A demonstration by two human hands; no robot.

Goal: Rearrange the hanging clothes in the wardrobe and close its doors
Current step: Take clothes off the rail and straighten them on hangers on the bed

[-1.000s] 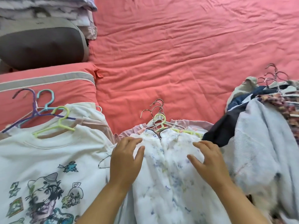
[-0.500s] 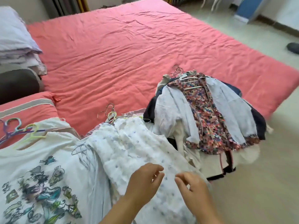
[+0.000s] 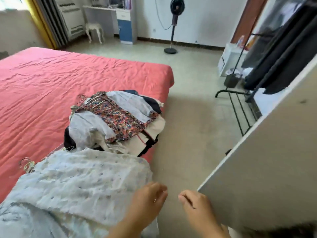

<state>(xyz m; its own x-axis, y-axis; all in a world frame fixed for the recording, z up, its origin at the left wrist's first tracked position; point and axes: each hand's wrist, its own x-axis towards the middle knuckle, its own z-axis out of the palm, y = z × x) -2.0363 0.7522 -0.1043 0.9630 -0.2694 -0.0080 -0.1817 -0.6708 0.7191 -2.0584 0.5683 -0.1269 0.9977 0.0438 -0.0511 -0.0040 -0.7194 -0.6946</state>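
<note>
Coral-red sheets cover the bed (image 3: 51,79) that fills the left of the view, with pale floor (image 3: 188,117) running along its right edge to a far white wall. Against that wall stand a pedestal fan (image 3: 175,23), a white stool (image 3: 94,30) and a white-and-blue cabinet (image 3: 126,23). No brand, label or writing can be read anywhere; the picture is too soft for small print.

Near the right edge of the bed lies a heap of clothes on hangers (image 3: 116,121), a multicoloured floral garment on top, pale grey and dark pieces beneath, its wire hooks pointing toward the bed's middle. Just beside it, at the near right corner of the bed, lies a white garment with faint blue flecks (image 3: 82,179), hanger hooks showing at its left end.

The left hand (image 3: 147,201) hovers at the right border of that white garment, fingers loosely curled and gripping nothing. The right hand (image 3: 195,208) is over the floor, close to the left one, fingers likewise loosely bent and empty, just beside the lower corner of the open wardrobe door (image 3: 265,169). Behind the door a black clothes rack (image 3: 240,93) carries dark garments (image 3: 288,54)
</note>
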